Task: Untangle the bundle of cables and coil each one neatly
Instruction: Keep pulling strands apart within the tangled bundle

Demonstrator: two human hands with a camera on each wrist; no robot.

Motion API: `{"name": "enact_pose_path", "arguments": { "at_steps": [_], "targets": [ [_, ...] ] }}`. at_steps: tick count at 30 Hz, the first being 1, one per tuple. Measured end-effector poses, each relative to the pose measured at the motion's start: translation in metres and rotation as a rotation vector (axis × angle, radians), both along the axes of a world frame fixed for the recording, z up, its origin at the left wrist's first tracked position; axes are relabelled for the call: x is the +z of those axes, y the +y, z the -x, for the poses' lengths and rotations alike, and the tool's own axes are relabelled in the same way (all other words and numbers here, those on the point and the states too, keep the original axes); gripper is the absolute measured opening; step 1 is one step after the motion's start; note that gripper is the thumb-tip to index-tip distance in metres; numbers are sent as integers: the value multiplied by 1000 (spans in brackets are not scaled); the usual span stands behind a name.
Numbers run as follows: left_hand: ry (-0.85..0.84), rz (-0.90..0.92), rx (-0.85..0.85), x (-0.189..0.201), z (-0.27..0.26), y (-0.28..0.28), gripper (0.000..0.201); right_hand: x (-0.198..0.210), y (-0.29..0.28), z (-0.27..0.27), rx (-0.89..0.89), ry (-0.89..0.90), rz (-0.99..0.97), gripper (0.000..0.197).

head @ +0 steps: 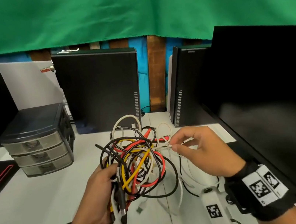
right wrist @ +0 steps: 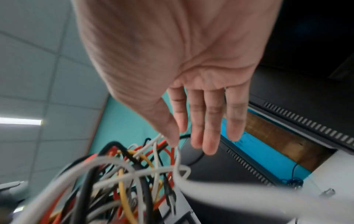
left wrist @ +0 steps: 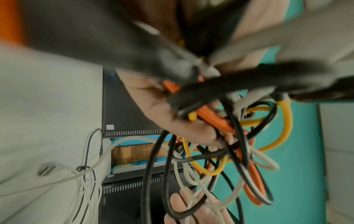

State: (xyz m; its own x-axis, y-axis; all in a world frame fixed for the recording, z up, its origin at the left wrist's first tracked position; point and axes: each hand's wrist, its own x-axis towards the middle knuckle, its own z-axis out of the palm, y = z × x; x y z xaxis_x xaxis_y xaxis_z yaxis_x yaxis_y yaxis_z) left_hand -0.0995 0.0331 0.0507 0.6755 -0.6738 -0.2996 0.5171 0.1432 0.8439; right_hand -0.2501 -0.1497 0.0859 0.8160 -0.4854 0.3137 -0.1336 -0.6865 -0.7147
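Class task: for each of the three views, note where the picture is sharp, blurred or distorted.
Head view: mostly sharp, wide-angle bending at the monitor edges. Left wrist view: near cable bundle blurred, far loops clearer. Right wrist view: right hand fairly clear, foreground white cable smeared.

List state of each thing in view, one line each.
Cable bundle: still tangled, held above the table.
Thin white cable: pinched, partly drawn out of the bundle.
Left hand: grips the bundle.
Right hand: pinches the thin white cable.
Drawer unit: drawers closed.
Monitor: screen dark.
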Motion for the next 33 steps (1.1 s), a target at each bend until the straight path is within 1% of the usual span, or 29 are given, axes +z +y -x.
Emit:
{"name": "enact_pose_path", "arguments": {
  "at_steps": [2, 4, 5, 6, 7, 8, 9, 11, 15, 17, 19, 20, 21, 23, 25, 28, 31, 32, 33],
  "targets": [
    [20, 23, -5, 0, -2, 0, 16, -4, -1, -3, -26, -37, -45, 9],
    [3, 38, -16, 2, -1, 1, 24, -7, 3, -7, -42, -91, -111, 12],
    [-14, 43, -13, 2, -1, 1, 27, -8, 5, -8, -107, -176, -66, 10],
    [-32, 44, 0, 2, 0, 0, 22, -7, 7, -7, -183, -278, 39, 6],
    [-57, 44, 15, 3, 1, 0, 16, -3, 10, -7, -219, -351, 162, 4],
    [-82, 35, 26, 3, 3, -1, 15, -1, 14, -6, -213, -371, 272, 10],
    [-117, 19, 26, 3, 5, -2, 16, 1, 18, -6, -174, -347, 346, 15],
    [-189, -6, 11, 2, 11, -4, 21, 0, 22, -6, -110, -239, 427, 18],
    [-289, -39, -26, 5, 18, -4, 28, -3, 21, -4, -90, -52, 570, 17],
    [-307, -41, -46, 7, 19, -3, 26, 0, 21, -2, -105, -8, 620, 15],
    [-270, -31, -56, 9, 19, -3, 27, 4, 22, -1, -100, -9, 641, 13],
    [-261, -30, -59, 8, 19, -3, 28, 5, 22, 0, -81, -18, 608, 11],
    [-276, -40, -63, 7, 17, -4, 28, 6, 21, 1, -55, -29, 530, 9],
    [-366, -71, -74, 6, 16, -4, 30, 11, 17, 5, 10, -24, 284, 6],
    [-468, -93, -99, 5, 16, -5, 30, 15, 15, 9, 52, 7, 92, 10],
    [-529, -92, -131, 3, 17, -6, 31, 11, 12, 4, 25, -71, -58, 13],
    [-494, -54, -109, 4, 20, -8, 29, 6, 6, -1, -2, -176, -232, 9],
    [-442, -20, -116, 3, 20, -8, 30, 6, 4, -1, 25, -173, -271, 8],
    [-350, 6, -124, 8, 22, -8, 30, 8, 2, 1, 66, -168, -296, 11]
  ]
}}
